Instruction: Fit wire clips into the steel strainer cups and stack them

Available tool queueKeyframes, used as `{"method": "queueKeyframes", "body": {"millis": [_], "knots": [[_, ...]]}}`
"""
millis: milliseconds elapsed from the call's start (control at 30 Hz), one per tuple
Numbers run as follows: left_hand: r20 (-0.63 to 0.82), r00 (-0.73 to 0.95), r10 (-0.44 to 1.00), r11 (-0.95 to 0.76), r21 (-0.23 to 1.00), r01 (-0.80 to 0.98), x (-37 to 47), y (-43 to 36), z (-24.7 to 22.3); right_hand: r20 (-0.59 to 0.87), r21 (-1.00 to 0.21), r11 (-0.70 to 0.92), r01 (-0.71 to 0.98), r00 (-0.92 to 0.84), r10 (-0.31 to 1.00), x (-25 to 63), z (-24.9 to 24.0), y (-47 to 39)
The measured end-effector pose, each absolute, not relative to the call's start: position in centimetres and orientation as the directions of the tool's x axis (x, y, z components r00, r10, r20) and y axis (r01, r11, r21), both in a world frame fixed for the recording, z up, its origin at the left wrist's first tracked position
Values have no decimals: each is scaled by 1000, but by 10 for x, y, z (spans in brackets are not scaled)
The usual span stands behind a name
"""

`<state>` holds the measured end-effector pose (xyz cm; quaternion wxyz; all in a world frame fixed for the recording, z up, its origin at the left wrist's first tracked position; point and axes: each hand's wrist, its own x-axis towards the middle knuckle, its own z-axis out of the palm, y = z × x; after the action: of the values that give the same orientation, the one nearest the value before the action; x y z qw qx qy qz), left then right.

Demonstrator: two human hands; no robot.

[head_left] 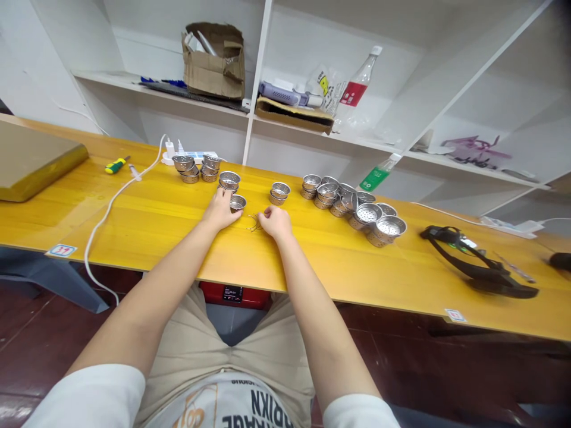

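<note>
My left hand (pixel 220 210) is closed on a small perforated metal cup (pixel 238 203), its fingers on the near left side of the rim. Just behind that hand stands a stack of similar cups (pixel 229 179). Thin, dark, curved wire pieces (pixel 254 223) lie low over the table between my hands. My right hand (pixel 275 222) pinches the right end of these wires, fingertips together. Their exact shape is too fine to make out. Another short stack of cups (pixel 279 192) stands just behind my right hand.
Several stacked cups (pixel 328 191) stand to the right, more (pixel 211 166) at the back left. A power strip (pixel 200 157), white cable (pixel 105 219) and screwdriver (pixel 116 166) lie left. A black head strap (pixel 477 267) lies right. A green-labelled bottle (pixel 377 177) stands behind the cups.
</note>
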<state>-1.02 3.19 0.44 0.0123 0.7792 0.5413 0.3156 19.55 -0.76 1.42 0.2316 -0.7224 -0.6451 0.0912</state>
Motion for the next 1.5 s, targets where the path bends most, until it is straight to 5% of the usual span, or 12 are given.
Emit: {"method": "queueKeyframes", "body": {"millis": [233, 767, 1333, 1433, 1500], "knots": [[490, 231, 840, -433, 351, 830, -10, 34, 2, 143, -346, -14, 938, 68, 987, 184, 15, -13], [492, 224, 841, -436, 373, 819, -8, 34, 1, 152, -408, 35, 912, 30, 988, 179, 12, -6], [534, 228, 814, -419, 269, 867, -8, 20, 14, 168, -481, 41, 876, 46, 985, 181, 9, -3], [561, 319, 764, -546, 298, 783, -6, 14, 22, 178, -497, 43, 866, 54, 983, 183, 7, -1], [450, 486, 749, -649, 348, 677, -3, 13, 22, 171, -514, 40, 857, 57, 984, 184, 6, 0]]}}
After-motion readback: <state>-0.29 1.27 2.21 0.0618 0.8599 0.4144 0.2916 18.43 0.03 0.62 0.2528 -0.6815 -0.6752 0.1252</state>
